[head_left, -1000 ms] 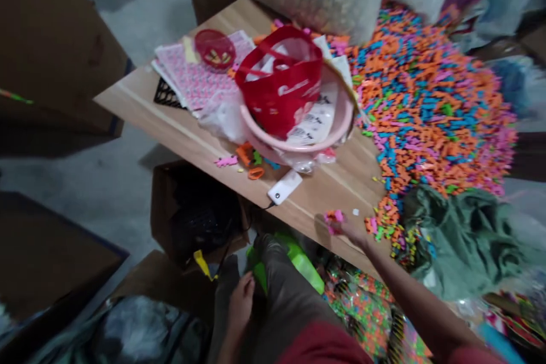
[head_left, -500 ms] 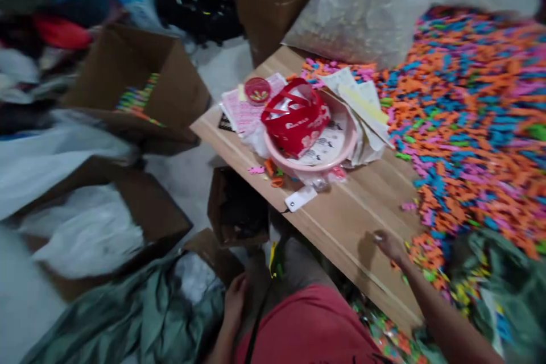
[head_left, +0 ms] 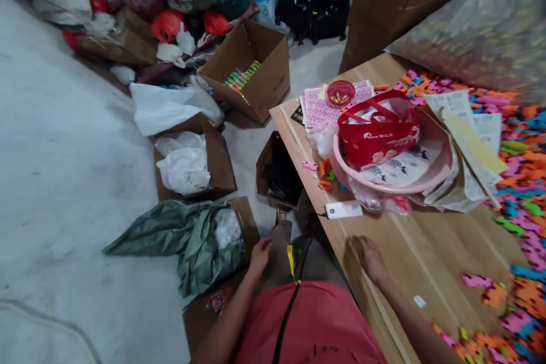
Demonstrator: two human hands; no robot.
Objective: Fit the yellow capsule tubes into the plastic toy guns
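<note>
My left hand [head_left: 260,256] hangs above my left thigh, loosely bent, with nothing visible in it. My right hand [head_left: 368,257] is at the near edge of the wooden table [head_left: 405,256], fingers slightly apart and pointing down towards the top; I see nothing held. Just beyond it lies a white rectangular device [head_left: 343,209] with a dark cord. Behind that, a pink basin [head_left: 443,168] holds a red bag [head_left: 371,133] and printed paper. A small white piece [head_left: 420,301] lies beside my right forearm.
Colourful small plastic pieces [head_left: 533,187] are heaped on the table's right side. Printed sheets [head_left: 313,108] and a red round dish [head_left: 340,92] sit at the far left corner. Cardboard boxes [head_left: 273,82], a box with white plastic [head_left: 183,168] and a green sack [head_left: 205,250] stand on the floor.
The view has swung left, showing more floor and less of the heap. My right hand has moved along the table's edge towards the white device. My left hand stays by my leg.
</note>
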